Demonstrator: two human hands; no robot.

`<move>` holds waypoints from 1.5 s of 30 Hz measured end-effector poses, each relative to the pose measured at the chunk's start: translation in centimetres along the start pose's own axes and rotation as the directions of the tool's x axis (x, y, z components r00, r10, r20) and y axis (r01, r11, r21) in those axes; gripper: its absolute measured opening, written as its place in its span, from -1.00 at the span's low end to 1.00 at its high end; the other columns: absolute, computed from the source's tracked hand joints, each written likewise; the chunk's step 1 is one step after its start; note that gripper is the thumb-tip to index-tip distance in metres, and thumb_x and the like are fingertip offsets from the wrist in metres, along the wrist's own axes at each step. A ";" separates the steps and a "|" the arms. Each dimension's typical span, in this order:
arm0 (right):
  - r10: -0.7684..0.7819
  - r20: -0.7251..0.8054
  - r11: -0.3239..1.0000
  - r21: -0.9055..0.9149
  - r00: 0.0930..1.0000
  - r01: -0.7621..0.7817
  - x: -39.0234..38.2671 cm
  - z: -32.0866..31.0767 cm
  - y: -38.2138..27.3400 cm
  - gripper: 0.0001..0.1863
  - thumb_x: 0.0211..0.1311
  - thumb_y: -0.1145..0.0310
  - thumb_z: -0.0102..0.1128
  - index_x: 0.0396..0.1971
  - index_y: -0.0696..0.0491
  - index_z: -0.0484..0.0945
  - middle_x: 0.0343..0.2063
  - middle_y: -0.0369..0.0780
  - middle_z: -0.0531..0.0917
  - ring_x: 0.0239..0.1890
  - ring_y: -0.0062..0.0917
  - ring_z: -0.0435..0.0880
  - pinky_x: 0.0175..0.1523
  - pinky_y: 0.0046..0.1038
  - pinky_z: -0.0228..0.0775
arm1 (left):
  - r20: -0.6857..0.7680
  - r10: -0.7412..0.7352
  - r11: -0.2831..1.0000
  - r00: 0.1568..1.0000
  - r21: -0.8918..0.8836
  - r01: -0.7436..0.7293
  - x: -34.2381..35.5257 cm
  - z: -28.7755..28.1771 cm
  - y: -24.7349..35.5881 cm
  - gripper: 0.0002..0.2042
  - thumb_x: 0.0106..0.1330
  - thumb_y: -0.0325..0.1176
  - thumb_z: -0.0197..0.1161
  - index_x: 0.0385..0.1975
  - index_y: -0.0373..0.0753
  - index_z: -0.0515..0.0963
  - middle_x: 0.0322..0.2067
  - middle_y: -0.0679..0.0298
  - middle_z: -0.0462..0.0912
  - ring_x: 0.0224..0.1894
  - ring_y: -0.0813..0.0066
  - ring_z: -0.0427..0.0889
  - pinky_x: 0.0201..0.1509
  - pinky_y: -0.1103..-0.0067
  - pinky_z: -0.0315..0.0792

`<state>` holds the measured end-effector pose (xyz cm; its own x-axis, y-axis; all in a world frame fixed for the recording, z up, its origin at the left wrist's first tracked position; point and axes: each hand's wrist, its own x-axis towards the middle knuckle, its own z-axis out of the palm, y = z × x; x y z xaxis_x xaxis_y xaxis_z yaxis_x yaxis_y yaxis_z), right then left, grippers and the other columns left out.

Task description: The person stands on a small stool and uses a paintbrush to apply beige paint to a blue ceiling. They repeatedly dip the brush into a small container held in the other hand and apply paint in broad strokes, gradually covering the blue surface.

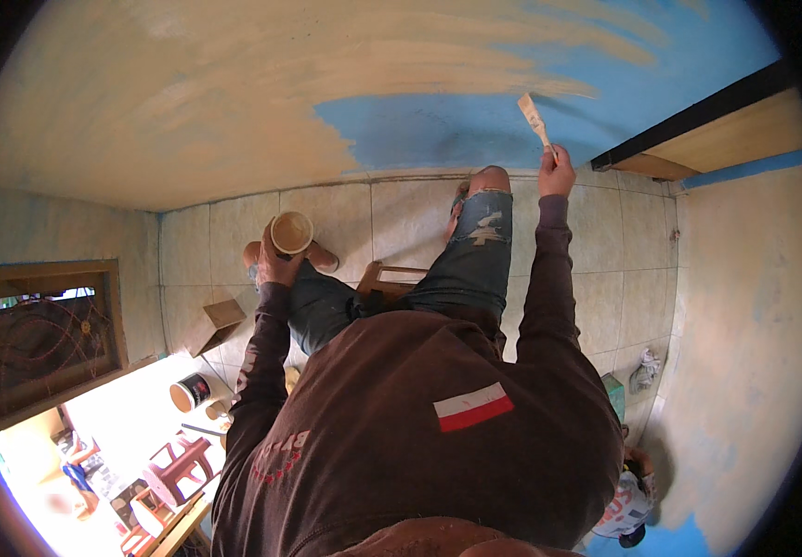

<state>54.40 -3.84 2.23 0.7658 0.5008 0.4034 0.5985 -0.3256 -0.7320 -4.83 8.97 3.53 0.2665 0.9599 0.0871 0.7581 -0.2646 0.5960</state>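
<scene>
My left hand [278,267] is wrapped round a small round tub [308,221], held above my left knee; beige paint shows inside it. In my right hand [557,171] is a paintbrush [533,115], gripped by its handle. Its beige-coated bristles point up and left against the wall [438,130], or just off it; I cannot tell which. Streaky beige paint covers much of this wall, while a blue patch shows low in the middle and toward the right.
I sit with knees apart over a wooden stool [388,277] on the tiled floor [334,206]. At left are a brown box [219,327], a paint bucket [191,393] and a plastic stool [176,470]. A dark-edged frame [698,115] stands right; a crumpled bag [644,370] lies below it.
</scene>
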 end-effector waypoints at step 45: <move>-0.145 0.341 0.989 0.020 0.929 0.147 5.7 4.3 -4.2 -0.72 0.30 0.19 0.24 -0.02 -0.15 0.69 -0.14 -0.08 0.73 -0.09 -0.18 0.73 -0.02 -0.23 0.57 | -0.064 0.029 0.998 0.998 -0.054 -0.033 0.0 0.5 -0.5 -0.03 -0.16 -0.07 0.65 0.29 -0.25 0.29 0.09 0.04 0.58 0.17 0.10 0.53 0.20 0.29 0.44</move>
<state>55.26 3.79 5.26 0.5442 0.7860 0.2931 0.6994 -0.2322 -0.6760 -4.90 9.08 2.80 0.2498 0.9558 0.1553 0.7155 -0.2903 0.6354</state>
